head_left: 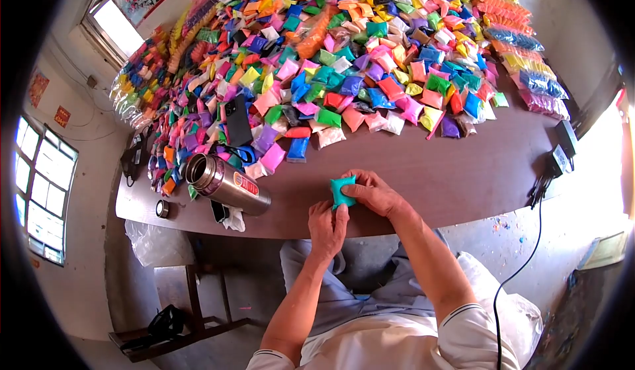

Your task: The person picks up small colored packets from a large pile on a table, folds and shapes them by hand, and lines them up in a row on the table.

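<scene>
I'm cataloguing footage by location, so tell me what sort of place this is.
Probably a small packing workroom: a heap of colourful packets covers much of the brown table, rows of packets line its right side, and a green packet is being handled.

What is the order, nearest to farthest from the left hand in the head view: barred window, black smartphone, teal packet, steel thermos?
1. Teal packet: just ahead.
2. Steel thermos: to the left.
3. Black smartphone: left, farther back.
4. Barred window: far left.
</scene>
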